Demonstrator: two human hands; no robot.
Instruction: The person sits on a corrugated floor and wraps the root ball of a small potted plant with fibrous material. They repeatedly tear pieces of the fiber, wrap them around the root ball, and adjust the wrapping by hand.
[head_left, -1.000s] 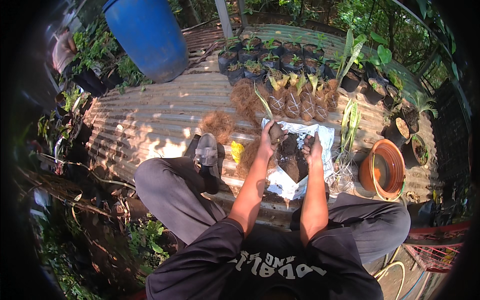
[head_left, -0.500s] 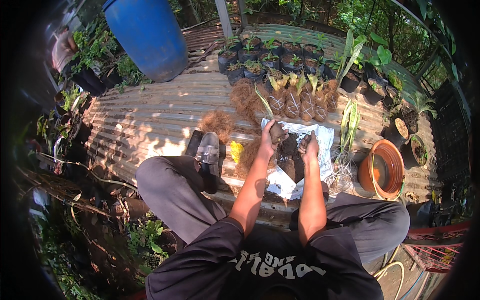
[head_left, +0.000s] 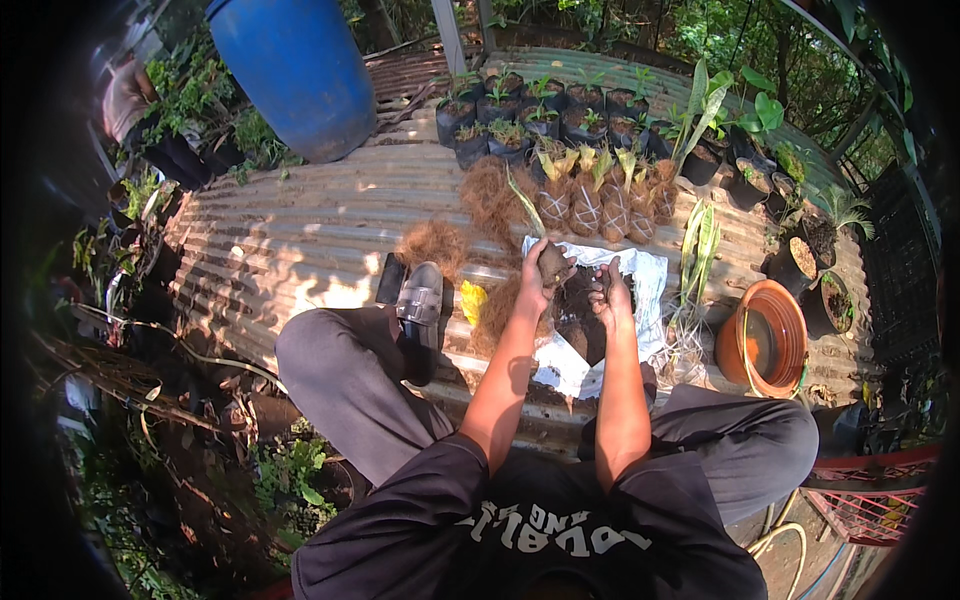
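Corrugated metal sheeting [head_left: 300, 230] forms the work surface, with a white plastic sheet [head_left: 640, 280] heaped with dark soil [head_left: 580, 320] spread on it. Left hand [head_left: 535, 280] has its fingers closed around a brown soil ball [head_left: 552, 262] above the sheet; right hand [head_left: 612, 295] is cupped, fingers curled over soil. Husk-wrapped seedlings [head_left: 600, 195] stand just behind, an orange basin [head_left: 770, 340] to the right.

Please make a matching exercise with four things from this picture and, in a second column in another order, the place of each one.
1. blue barrel
2. orange basin
3. left hand
4. sandal

a. on the person's foot
b. far left of the corrugated sheet
c. holding a brown lump
d. right of the white sack

Pairs: 1-b, 2-d, 3-c, 4-a
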